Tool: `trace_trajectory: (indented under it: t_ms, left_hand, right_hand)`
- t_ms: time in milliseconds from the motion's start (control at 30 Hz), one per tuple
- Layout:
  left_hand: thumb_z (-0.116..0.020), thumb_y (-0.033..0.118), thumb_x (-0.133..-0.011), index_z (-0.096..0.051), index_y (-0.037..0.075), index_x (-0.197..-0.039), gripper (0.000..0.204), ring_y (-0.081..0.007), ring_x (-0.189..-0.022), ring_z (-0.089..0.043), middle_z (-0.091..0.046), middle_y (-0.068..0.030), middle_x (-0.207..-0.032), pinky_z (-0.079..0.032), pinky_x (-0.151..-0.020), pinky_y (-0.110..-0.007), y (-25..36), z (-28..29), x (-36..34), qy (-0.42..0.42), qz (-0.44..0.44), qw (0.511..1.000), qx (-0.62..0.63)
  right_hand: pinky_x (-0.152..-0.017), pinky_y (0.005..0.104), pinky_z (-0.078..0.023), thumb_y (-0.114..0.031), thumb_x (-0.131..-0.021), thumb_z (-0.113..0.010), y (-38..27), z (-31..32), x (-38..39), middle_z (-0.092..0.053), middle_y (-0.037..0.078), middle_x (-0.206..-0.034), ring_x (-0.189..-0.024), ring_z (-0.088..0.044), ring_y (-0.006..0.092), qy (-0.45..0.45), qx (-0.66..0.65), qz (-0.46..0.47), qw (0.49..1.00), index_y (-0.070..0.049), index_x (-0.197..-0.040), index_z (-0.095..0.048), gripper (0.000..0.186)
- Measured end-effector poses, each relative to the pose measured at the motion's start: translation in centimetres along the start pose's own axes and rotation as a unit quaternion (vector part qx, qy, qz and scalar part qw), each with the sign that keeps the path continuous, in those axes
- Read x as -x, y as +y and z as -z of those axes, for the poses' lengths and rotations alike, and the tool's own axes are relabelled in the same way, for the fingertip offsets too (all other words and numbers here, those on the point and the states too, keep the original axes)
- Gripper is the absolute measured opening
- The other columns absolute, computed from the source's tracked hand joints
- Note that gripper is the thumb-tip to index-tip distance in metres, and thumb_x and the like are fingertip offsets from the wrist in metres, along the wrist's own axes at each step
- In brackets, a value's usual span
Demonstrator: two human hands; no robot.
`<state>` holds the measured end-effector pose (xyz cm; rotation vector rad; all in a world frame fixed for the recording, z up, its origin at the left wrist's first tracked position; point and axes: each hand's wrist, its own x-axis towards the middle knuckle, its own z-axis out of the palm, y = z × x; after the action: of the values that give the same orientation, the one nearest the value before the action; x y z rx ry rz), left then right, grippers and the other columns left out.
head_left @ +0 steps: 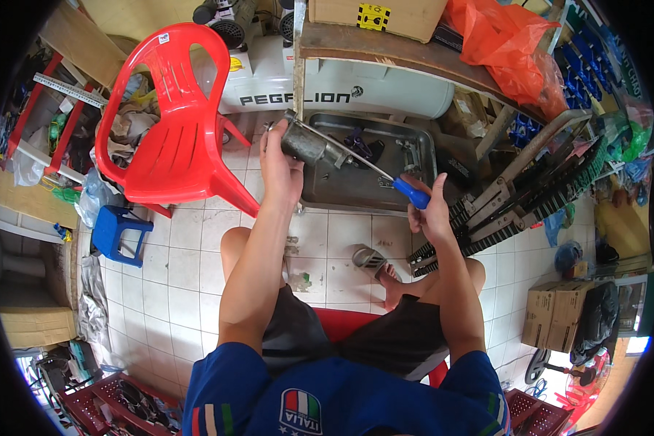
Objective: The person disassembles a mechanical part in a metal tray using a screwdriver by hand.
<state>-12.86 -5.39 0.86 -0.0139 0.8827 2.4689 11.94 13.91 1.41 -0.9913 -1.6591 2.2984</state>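
My left hand (pixel 279 168) is wrapped round a grey metal cylinder-shaped part (pixel 304 145) with a narrower stepped end, held tilted over the left side of a dark metal tray (pixel 334 192). In my right hand (pixel 433 212) is a screwdriver (pixel 412 193) with a blue handle and a long thin shaft. The shaft runs up and left across the part, and its tip lies by the part's upper end; whether it touches is too small to tell. Inside the tray are a metal fitting (pixel 412 156), a dark purplish piece (pixel 357 143) and small loose bits.
A red plastic chair (pixel 168 156) stands at the left, with a blue stool (pixel 120 234) beside it. Long black ribbed parts with metal brackets (pixel 498 207) lean at the right. Behind the tray, a white tank (pixel 407 89) sits beneath a wooden shelf (pixel 385 58).
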Motion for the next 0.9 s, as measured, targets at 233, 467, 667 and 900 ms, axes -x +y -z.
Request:
trace_trajectory:
  t_ms: [233, 467, 667, 900]
  left_hand:
    - [-0.067, 0.026, -0.09, -0.055, 0.01, -0.12, 0.036, -0.0162, -0.103, -0.06, -0.059, -0.0038, -0.112, -0.048, -0.091, -0.035, -0.2, 0.2, -0.2, 0.006, 0.009, 1.0, 0.022]
    - [-0.067, 0.026, -0.09, -0.054, 0.01, -0.121, 0.038, -0.0168, -0.104, -0.059, -0.059, -0.0043, -0.113, -0.048, -0.093, -0.036, 0.1, 0.0, 0.3, 0.003, 0.0, 1.0, 0.002]
    - [-0.068, 0.026, -0.089, -0.053, 0.01, -0.122, 0.039, -0.017, -0.104, -0.059, -0.058, -0.0047, -0.112, -0.048, -0.093, -0.036, 0.2, -0.2, 0.1, 0.002, 0.009, 1.0, -0.005]
    - [-0.068, 0.026, -0.09, -0.053, 0.01, -0.121, 0.038, -0.0163, -0.104, -0.059, -0.058, -0.0043, -0.111, -0.048, -0.091, -0.036, -0.1, 0.1, -0.2, -0.007, 0.001, 1.0, 0.006]
  right_hand:
    - [-0.051, 0.0255, -0.036, -0.043, -0.106, -0.041, 0.9, 0.6, -1.2, -0.045, 0.0, -0.065, -0.051, -0.039, 0.0095, 0.03, -0.024, 0.137, 0.99, -0.005, -0.14, -0.048, 0.052]
    - [-0.052, 0.03, -0.041, -0.066, -0.1, -0.032, -1.8, -3.9, 1.1, -0.055, 0.004, -0.078, -0.059, -0.05, 0.012, 0.086, -0.156, 0.099, 0.979, -0.009, -0.146, -0.043, 0.074]
    - [-0.043, 0.0261, -0.027, -0.066, -0.101, -0.027, 0.3, -0.3, 0.0, -0.032, -0.004, -0.049, -0.039, -0.028, 0.0095, 0.004, -0.033, -0.011, 0.999, -0.011, -0.135, -0.057, 0.071]
    - [-0.052, 0.0247, -0.039, -0.059, -0.102, -0.041, 0.7, -1.4, -1.5, -0.048, 0.002, -0.061, -0.046, -0.041, 0.011, 0.123, -0.159, 0.126, 0.971, -0.007, -0.134, -0.052, 0.062]
